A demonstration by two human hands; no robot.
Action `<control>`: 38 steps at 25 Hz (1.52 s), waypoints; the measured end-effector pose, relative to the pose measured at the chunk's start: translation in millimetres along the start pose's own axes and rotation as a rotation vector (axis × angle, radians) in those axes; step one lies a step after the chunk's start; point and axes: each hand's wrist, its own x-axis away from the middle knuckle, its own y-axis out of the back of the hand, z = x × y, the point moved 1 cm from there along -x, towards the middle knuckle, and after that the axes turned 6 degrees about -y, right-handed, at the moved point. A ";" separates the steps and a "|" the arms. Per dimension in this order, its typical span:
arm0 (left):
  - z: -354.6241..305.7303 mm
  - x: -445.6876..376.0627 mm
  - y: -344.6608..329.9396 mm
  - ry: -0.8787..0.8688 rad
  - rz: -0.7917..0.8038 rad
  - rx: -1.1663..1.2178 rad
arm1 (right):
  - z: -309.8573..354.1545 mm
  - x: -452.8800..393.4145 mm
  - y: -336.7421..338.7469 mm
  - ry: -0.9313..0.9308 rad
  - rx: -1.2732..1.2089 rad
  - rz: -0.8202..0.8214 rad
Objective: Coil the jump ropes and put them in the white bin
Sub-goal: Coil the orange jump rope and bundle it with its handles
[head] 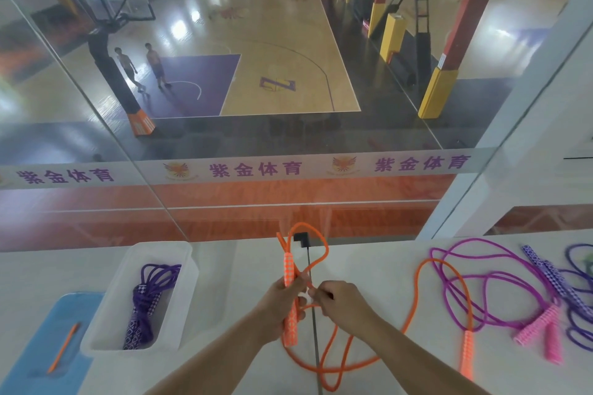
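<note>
My left hand [278,308] grips one orange-and-white handle [289,272] of the orange jump rope [417,298] upright, with a loop of cord rising above it. My right hand [338,301] pinches the orange cord just right of that handle. The rope trails over the table to its other handle [467,351]. The white bin [179,301] at the left holds a coiled purple rope [146,301]. A magenta rope with pink handles [542,327] and a dark purple rope with patterned handles [552,276] lie loose at the right.
A blue mat [38,340] with an orange pen [62,348] lies left of the bin. A glass wall [224,138] stands right behind the white table [369,269], overlooking a basketball court. A seam [313,324] runs down the table's middle.
</note>
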 end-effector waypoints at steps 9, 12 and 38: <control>-39.2 -25.7 54.2 -0.028 -0.168 0.502 | -26.2 10.9 33.8 -0.011 0.019 0.224; -34.2 -15.7 40.1 0.032 -0.057 0.185 | -8.4 12.9 36.9 0.074 0.030 0.218; -31.9 -21.2 41.4 -0.034 -0.068 0.544 | -29.0 10.3 34.0 -0.055 -0.193 -0.051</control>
